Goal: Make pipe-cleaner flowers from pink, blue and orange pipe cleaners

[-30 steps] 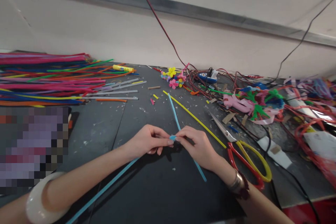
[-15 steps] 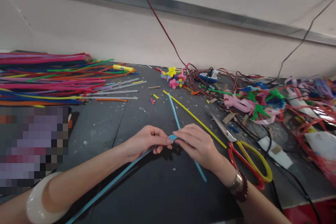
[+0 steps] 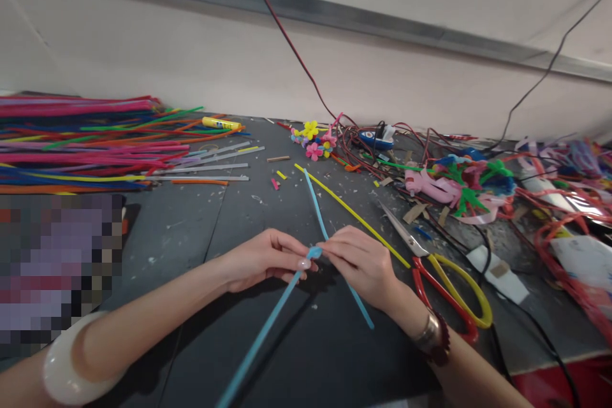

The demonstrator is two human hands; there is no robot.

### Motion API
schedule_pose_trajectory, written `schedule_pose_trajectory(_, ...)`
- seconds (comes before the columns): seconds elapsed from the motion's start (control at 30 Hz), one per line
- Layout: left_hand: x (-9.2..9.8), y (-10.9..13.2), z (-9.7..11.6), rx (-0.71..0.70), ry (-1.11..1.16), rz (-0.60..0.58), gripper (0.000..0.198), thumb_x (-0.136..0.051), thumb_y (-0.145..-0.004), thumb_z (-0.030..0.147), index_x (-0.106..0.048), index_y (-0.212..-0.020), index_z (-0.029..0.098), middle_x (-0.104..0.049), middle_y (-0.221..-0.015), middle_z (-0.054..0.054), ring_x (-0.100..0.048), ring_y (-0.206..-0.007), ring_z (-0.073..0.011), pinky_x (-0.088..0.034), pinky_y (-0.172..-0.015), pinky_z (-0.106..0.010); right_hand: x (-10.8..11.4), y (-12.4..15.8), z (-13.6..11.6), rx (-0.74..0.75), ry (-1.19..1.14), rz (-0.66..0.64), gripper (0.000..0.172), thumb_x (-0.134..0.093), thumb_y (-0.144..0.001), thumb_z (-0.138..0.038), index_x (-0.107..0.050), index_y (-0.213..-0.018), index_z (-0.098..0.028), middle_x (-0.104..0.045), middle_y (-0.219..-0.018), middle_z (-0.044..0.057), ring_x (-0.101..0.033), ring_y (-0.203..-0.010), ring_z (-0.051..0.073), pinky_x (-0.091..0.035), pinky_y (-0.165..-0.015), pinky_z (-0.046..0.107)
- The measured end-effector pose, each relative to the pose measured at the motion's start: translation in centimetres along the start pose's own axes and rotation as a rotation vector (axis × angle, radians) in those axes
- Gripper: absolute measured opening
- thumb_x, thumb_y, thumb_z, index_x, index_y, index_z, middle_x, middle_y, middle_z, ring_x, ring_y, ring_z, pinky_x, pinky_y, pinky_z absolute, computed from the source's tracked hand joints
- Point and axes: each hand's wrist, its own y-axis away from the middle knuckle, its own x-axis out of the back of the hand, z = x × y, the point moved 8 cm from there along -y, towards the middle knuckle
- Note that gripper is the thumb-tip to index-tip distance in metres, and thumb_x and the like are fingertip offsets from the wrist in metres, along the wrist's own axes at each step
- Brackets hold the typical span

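Note:
A light blue pipe cleaner [image 3: 268, 325] runs from the near edge up to a small folded loop between my hands. My left hand [image 3: 275, 259] pinches it with thumb and fingertips just below the loop. On the loop's other side, the fingertips of my right hand [image 3: 361, 261] are closed on the same piece. Another straight blue pipe cleaner [image 3: 313, 197] lies on the table and passes under my right hand. Beside it is a yellow pipe cleaner [image 3: 351, 211]. Scissors [image 3: 415, 248] with red and yellow handles lie open right of my right hand.
Bundles of coloured pipe cleaners [image 3: 95, 156] and a yellow glue stick [image 3: 221, 123] lie at the left. Small pipe-cleaner flowers [image 3: 313, 140] stand at the back. To the right are a pink glue gun [image 3: 430, 188], tangled cords and red plastic bags [image 3: 568, 255].
The long tail of the held blue pipe cleaner has swung right, from along my left forearm to the near middle. Both hands stay in nearly the same place.

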Motion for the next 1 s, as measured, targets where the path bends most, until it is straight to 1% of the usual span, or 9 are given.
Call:
schedule_pose_trajectory(0.1, 0.3, -0.1, 0.1, -0.033, -0.064, 0.048, 0.010, -0.074, -0.060, 0.016, -0.071, -0.070, 0.014, -0.070, -0.065, -0.002, -0.062, -0.058, -0.0082, -0.050, -0.056, -0.016, -0.3, 0.1, 0.0, -0.020, -0.008, -0.011, 0.016, -0.054, -0.081, -0.009, -0.065, -0.091, -0.016, -0.066, -0.078, 0.006, -0.059, -0.073, 0.016, -0.051, -0.065, 0.031)
schedule_pose_trajectory(0.23, 0.4, -0.2, 0.7, -0.105, -0.132, 0.106, 0.011, -0.076, -0.058, 0.019, -0.068, -0.060, 0.013, -0.066, -0.052, 0.001, -0.061, -0.051, -0.0085, -0.050, -0.052, -0.017, -0.3, -0.1, -0.2, -0.025, -0.006, -0.015, 0.014, -0.055, -0.080, -0.009, -0.065, -0.089, -0.015, -0.066, -0.076, 0.006, -0.059, -0.072, 0.016, -0.051, -0.064, 0.031)
schedule_pose_trajectory(0.33, 0.5, 0.0, 0.9, -0.121, -0.140, 0.137, 0.012, -0.076, -0.059, 0.020, -0.067, -0.057, 0.013, -0.066, -0.050, 0.000, -0.059, -0.048, -0.0078, -0.049, -0.049, -0.016, -0.1, -0.1, -0.4, 0.008, 0.009, -0.017, 0.015, -0.054, -0.080, -0.008, -0.064, -0.091, -0.013, -0.066, -0.077, 0.008, -0.059, -0.074, 0.016, -0.052, -0.065, 0.032)
schedule_pose_trajectory(0.43, 0.6, 0.0, 1.0, -0.126, -0.140, 0.134, 0.012, -0.075, -0.059, 0.020, -0.067, -0.057, 0.012, -0.066, -0.051, 0.000, -0.059, -0.048, -0.0075, -0.047, -0.048, -0.015, 0.0, -0.1, -0.5, 0.044, 0.028, -0.030, 0.018, -0.054, -0.081, -0.008, -0.063, -0.095, -0.013, -0.066, -0.080, 0.009, -0.058, -0.076, 0.017, -0.052, -0.066, 0.033)
schedule_pose_trajectory(0.53, 0.6, 0.0, 0.9, -0.126, -0.137, 0.129, 0.012, -0.075, -0.059, 0.020, -0.067, -0.058, 0.012, -0.066, -0.052, 0.000, -0.060, -0.049, -0.0079, -0.047, -0.048, -0.015, 0.1, 0.0, -0.4, 0.036, 0.022, -0.017, 0.019, -0.054, -0.080, -0.007, -0.063, -0.096, -0.014, -0.066, -0.080, 0.008, -0.058, -0.076, 0.017, -0.051, -0.067, 0.033)
schedule_pose_trajectory(0.67, 0.4, 0.0, 1.2, -0.155, -0.186, 0.127, 0.013, -0.075, -0.058, 0.019, -0.064, -0.058, 0.012, -0.066, -0.051, 0.000, -0.058, -0.047, -0.0069, -0.046, -0.049, -0.015, 0.1, 0.0, 0.0, -0.021, -0.018, 0.019, 0.017, -0.056, -0.079, -0.009, -0.065, -0.091, -0.016, -0.066, -0.075, 0.006, -0.058, -0.071, 0.015, -0.051, -0.064, 0.030)
schedule_pose_trajectory(0.77, 0.3, 0.2, 1.6, -0.190, -0.258, 0.155, 0.016, -0.076, -0.057, 0.017, -0.061, -0.056, 0.011, -0.063, -0.048, 0.002, -0.056, -0.045, -0.0063, -0.044, -0.048, -0.015, -0.1, -0.1, 0.1, -0.067, -0.057, 0.027, 0.014, -0.057, -0.079, -0.010, -0.066, -0.086, -0.016, -0.066, -0.071, 0.005, -0.058, -0.067, 0.015, -0.050, -0.061, 0.029)
schedule_pose_trajectory(0.87, 0.2, 0.4, 2.1, -0.250, -0.317, 0.177, 0.020, -0.076, -0.055, 0.017, -0.057, -0.058, 0.011, -0.061, -0.048, 0.003, -0.055, -0.046, -0.0062, -0.042, -0.047, -0.015, -0.4, -0.1, 0.2, -0.135, -0.104, 0.012, 0.012, -0.057, -0.079, -0.012, -0.067, -0.083, -0.017, -0.066, -0.070, 0.005, -0.058, -0.065, 0.014, -0.049, -0.060, 0.028)
schedule_pose_trajectory(1.0, -0.1, 0.6, 2.9, -0.365, -0.327, 0.176, 0.026, -0.078, -0.053, 0.014, -0.055, -0.065, 0.013, -0.056, -0.053, 0.006, -0.049, -0.049, -0.0045, -0.039, -0.049, -0.015, -1.2, 0.0, 0.6, -0.268, -0.172, -0.051, 0.012, -0.056, -0.079, -0.015, -0.068, -0.077, -0.018, -0.066, -0.068, 0.004, -0.058, -0.063, 0.013, -0.047, -0.060, 0.026)
